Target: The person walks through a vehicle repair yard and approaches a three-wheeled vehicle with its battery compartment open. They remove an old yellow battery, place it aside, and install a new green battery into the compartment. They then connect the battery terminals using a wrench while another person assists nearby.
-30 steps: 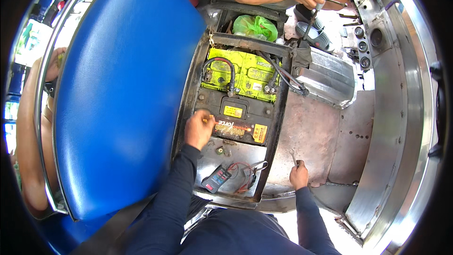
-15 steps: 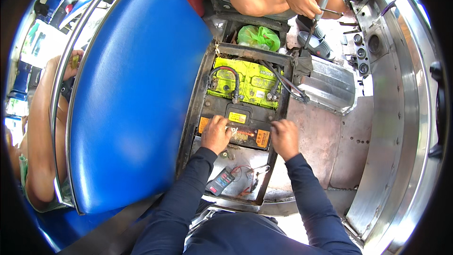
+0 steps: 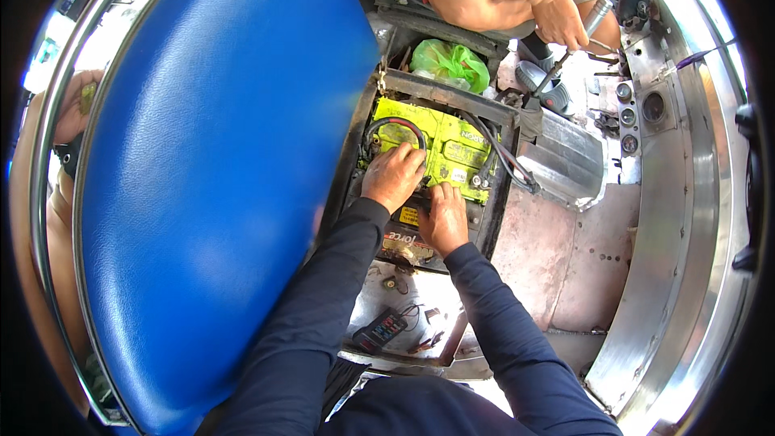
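A lime-green battery (image 3: 464, 152) and, nearer me, a black battery (image 3: 401, 241) sit in a metal-framed bay. My left hand (image 3: 393, 179) is closed at the near end of a black cable (image 3: 401, 122) that arches over the green battery; the fingers cover that end. Beside it, my right hand (image 3: 443, 220) has its fingers curled down where the two batteries meet. What lies under those fingertips is hidden. A second set of dark cables (image 3: 502, 152) runs off the green battery's right side.
A small dark tester (image 3: 379, 329) with thin leads lies on the metal in front of the batteries. A big blue padded seat (image 3: 210, 169) stands on the left. Beyond the bay are a green plastic bag (image 3: 449, 64) and another person's hand (image 3: 560, 23) on a lever (image 3: 596, 19).
Both my hands have moved forward from the black battery's sides to the seam by the green battery. The view has shifted, and the seat looks larger. The other person's hands have moved too.
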Available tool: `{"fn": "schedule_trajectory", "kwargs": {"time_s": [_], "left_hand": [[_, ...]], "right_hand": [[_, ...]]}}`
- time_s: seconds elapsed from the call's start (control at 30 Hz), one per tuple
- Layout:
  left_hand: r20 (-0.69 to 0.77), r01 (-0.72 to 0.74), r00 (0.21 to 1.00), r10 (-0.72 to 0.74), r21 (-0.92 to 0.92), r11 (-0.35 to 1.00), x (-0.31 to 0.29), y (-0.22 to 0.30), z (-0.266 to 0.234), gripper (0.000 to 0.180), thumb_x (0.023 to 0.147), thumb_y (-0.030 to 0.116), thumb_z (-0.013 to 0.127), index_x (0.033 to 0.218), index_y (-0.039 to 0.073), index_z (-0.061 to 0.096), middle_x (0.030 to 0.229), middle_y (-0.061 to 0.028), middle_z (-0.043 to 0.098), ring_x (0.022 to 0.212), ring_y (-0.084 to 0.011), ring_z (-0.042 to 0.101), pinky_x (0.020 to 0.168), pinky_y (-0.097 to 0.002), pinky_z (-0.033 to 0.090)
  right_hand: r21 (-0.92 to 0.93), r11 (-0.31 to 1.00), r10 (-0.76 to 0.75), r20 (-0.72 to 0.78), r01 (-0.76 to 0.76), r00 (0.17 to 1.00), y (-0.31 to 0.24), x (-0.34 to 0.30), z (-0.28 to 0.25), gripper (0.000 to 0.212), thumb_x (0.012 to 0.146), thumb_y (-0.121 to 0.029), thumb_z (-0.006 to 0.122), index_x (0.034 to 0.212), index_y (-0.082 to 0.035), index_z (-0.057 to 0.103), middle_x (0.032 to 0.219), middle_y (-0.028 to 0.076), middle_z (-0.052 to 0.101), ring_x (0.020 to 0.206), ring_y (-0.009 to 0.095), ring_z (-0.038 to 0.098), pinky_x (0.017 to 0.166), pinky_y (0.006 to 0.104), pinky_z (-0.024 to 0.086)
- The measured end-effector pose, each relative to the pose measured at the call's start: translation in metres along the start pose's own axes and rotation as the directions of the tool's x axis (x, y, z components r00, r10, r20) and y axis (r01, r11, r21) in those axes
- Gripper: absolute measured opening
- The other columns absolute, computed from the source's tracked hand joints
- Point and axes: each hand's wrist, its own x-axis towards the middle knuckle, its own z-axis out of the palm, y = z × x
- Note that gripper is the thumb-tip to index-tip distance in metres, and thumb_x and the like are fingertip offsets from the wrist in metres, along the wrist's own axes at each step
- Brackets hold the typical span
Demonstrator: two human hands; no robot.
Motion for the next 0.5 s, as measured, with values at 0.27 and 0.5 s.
{"fn": "schedule_trajectory", "kwargs": {"time_s": [0.27, 0.5], "left_hand": [[0.021, 0.138, 0.990, -0.137, -0.086, 0.987, 0.012, 0.001, -0.002, 0.020, 0.088, 0.019, 0.075, 0.103, 0.007, 0.068, 0.100, -0.0141, 0.066, 0.092, -0.0372, 0.068, 0.081, -0.0490, 0.056], [0.047, 0.451, 0.878, -0.477, -0.415, 0.790, -0.073, 0.024, -0.040, 0.017, 0.098, 0.019, 0.068, 0.102, 0.003, 0.070, 0.091, -0.0156, 0.071, 0.082, -0.0308, 0.071, 0.072, -0.0410, 0.055]], "right_hand": [[0.288, 0.956, -0.055, 0.367, -0.057, 0.929, -0.022, -0.018, -0.021, 0.034, 0.076, -0.018, 0.077, 0.097, 0.000, 0.058, 0.084, 0.026, 0.069, 0.085, 0.047, 0.068, 0.076, 0.0556, 0.053], [0.225, 0.974, -0.157, 0.653, 0.009, 0.741, -0.005, 0.008, -0.020, 0.045, 0.084, -0.037, 0.073, 0.106, 0.002, 0.067, 0.090, 0.029, 0.071, 0.090, 0.047, 0.070, 0.081, 0.0544, 0.055]]}}
